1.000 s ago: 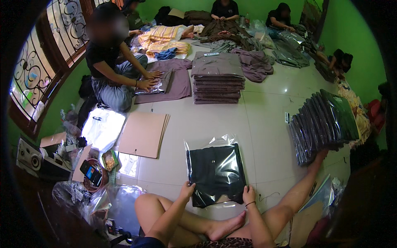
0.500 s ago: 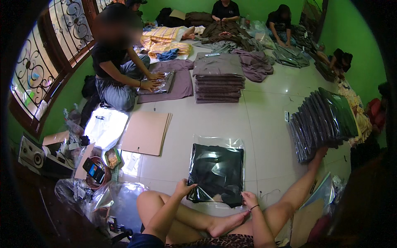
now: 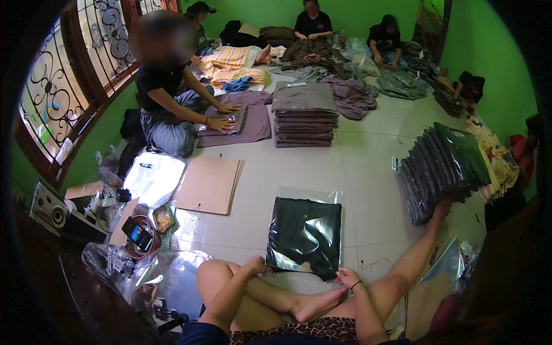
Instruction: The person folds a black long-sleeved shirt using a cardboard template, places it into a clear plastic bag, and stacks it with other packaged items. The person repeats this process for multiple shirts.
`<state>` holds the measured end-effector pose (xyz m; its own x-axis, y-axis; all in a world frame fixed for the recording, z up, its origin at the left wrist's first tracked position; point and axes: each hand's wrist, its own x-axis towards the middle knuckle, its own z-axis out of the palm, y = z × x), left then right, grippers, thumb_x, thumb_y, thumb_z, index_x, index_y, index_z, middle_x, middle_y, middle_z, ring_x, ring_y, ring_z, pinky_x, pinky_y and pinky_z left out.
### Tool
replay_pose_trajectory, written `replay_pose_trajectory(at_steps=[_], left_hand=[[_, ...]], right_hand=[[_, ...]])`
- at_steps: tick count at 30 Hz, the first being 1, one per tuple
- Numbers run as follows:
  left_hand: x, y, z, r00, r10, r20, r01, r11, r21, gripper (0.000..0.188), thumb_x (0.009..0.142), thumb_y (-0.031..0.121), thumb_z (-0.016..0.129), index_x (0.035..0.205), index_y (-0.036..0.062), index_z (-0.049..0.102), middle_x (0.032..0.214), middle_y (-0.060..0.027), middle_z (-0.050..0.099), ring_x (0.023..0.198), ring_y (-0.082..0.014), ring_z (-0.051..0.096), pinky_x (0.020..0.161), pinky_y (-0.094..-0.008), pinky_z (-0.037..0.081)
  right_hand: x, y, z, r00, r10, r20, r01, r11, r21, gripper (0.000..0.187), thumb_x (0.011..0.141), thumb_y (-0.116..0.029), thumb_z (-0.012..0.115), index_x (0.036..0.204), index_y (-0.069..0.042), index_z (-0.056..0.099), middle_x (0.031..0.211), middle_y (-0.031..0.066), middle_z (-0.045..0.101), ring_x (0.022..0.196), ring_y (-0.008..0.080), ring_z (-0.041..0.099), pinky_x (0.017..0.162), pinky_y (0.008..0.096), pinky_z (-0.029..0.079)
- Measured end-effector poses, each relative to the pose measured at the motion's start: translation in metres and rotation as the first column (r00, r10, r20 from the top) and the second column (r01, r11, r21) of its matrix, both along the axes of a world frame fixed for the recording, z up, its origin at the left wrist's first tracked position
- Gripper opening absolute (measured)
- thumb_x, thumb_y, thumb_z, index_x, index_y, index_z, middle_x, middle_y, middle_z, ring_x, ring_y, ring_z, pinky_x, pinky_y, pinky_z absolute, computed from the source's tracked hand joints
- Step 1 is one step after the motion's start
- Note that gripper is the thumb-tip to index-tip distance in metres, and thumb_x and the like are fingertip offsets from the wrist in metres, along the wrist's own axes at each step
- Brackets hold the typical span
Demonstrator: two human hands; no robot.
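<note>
A folded black garment [image 3: 305, 234] lies flat on the tiled floor inside a clear plastic bag [image 3: 307, 195], whose upper end extends past the cloth. My left hand [image 3: 256, 265] is closed at the bag's near left corner, fingers curled on its edge. At the near right corner my right hand [image 3: 347, 278], with a dark band at the wrist, pinches the bag's edge between thumb and fingers. Both hands rest just above my crossed leg.
Stacked bagged garments [image 3: 443, 169] lean by my right foot; another stack [image 3: 305, 115] stands ahead. Cardboard sheets [image 3: 208, 185], a white plastic pile [image 3: 154, 178], a phone [image 3: 137, 234] on a basket and a speaker [image 3: 63, 214] are leftward. A co-worker [image 3: 172, 109] presses a bagged garment; others sit farther back.
Plastic and garment at the near edge lie flatter and straighter than before. My left hand has shifted slightly down to the near left corner. The co-worker's hands still press on their bag.
</note>
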<state>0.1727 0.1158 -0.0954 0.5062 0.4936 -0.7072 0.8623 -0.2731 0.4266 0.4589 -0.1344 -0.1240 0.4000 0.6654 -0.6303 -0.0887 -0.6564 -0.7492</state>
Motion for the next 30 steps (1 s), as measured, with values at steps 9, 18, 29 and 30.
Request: replay_pose_trajectory(at_steps=[9, 18, 29, 30], left_hand=[[-0.014, -0.001, 0.118, 0.373, 0.696, 0.613, -0.325, 0.717, -0.617, 0.026, 0.082, 0.009, 0.060, 0.103, 0.0039, 0.044, 0.082, -0.0127, 0.063, 0.067, -0.0143, 0.057, 0.062, -0.0250, 0.046], [0.003, -0.007, 0.273, -0.233, 0.775, 0.588, 0.052, 0.614, -0.788, 0.022, 0.085, 0.003, 0.055, 0.104, 0.0041, 0.045, 0.070, -0.0035, 0.050, 0.064, -0.0098, 0.048, 0.062, -0.0205, 0.039], [0.030, 0.048, 0.285, -0.299, 0.687, 0.662, -0.034, 0.685, -0.727, 0.031, 0.085, 0.007, 0.057, 0.113, 0.0017, 0.047, 0.075, -0.0087, 0.058, 0.058, -0.0085, 0.052, 0.061, -0.0188, 0.043], [0.024, 0.048, 0.275, -0.235, 0.690, 0.684, -0.014, 0.701, -0.713, 0.028, 0.085, 0.007, 0.057, 0.111, 0.0016, 0.049, 0.076, -0.0084, 0.058, 0.058, -0.0084, 0.051, 0.059, -0.0187, 0.042]], right_hand=[[-0.015, 0.017, 0.139, 0.762, -0.344, -0.548, 0.595, 0.707, 0.383, 0.027, 0.084, -0.003, 0.054, 0.109, -0.004, 0.045, 0.068, 0.0052, 0.052, 0.062, 0.0147, 0.053, 0.058, 0.0266, 0.045], [-0.004, 0.019, 0.298, 0.617, 0.102, -0.780, 0.712, 0.350, 0.609, 0.021, 0.086, -0.008, 0.053, 0.106, -0.007, 0.048, 0.069, 0.0017, 0.053, 0.062, 0.0126, 0.052, 0.060, 0.0251, 0.043], [0.036, 0.068, 0.318, 0.775, 0.047, -0.631, 0.584, 0.329, 0.742, 0.016, 0.084, -0.004, 0.055, 0.099, -0.008, 0.051, 0.073, 0.0010, 0.055, 0.066, 0.0115, 0.056, 0.063, 0.0258, 0.045], [0.039, 0.063, 0.310, 0.825, 0.033, -0.564, 0.505, 0.404, 0.763, 0.015, 0.084, -0.004, 0.055, 0.098, -0.008, 0.051, 0.072, 0.0009, 0.055, 0.065, 0.0117, 0.056, 0.062, 0.0258, 0.045]])
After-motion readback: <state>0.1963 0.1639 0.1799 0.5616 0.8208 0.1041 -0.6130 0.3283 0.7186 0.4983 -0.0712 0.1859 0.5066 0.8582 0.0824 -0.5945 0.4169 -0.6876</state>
